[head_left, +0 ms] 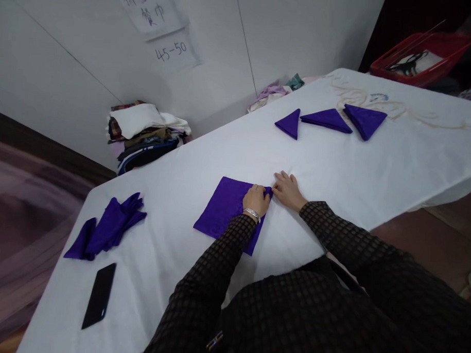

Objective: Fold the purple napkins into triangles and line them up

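A purple cloth napkin (222, 204) lies folded into a rough square on the white tablecloth in front of me. My left hand (257, 200), with a silver bracelet at the wrist, rests on its right part, fingers curled at the upper right corner. At that same corner my right hand (289, 192) pinches the edge between thumb and forefinger, its other fingers stretched over the tablecloth. Farther off lie a small folded purple triangle (289, 124), a flatter folded napkin (330, 120) and a larger folded triangle (365, 121).
Loose purple napkins (112, 226) are heaped at the left, with a black phone (99, 295) below them. A stack of folded clothes (144, 134) and more cloths (273, 93) sit beyond the far edge. A red basket (421, 59) stands at the back right.
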{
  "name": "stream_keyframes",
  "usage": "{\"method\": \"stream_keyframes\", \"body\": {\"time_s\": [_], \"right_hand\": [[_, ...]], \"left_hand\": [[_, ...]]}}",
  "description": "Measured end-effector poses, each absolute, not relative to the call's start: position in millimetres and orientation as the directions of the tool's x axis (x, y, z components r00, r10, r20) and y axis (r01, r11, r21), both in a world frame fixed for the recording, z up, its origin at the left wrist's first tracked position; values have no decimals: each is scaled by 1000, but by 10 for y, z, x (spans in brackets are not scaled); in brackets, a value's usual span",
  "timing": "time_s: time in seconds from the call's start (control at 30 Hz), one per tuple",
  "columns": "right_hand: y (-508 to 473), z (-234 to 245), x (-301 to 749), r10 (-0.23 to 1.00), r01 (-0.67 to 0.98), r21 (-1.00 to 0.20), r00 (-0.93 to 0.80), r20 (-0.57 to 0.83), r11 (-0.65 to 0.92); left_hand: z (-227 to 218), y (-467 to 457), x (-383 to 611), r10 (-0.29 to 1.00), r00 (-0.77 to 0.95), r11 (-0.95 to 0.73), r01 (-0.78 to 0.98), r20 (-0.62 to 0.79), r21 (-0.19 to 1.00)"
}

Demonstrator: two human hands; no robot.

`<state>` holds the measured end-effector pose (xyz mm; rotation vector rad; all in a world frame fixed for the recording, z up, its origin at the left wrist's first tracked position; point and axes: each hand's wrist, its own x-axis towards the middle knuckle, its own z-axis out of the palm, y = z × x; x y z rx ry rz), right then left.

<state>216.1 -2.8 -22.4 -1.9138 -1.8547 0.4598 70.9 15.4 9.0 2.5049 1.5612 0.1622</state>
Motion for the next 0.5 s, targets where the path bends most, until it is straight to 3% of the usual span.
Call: {"method": "stream_keyframes", "body": {"time_s": [0.5], "right_hand": [[-19,-213,2155,997,856,-516,54,46,-23]], "left_hand": [[42,49,697,865,500,-500,847,52,182]]}}
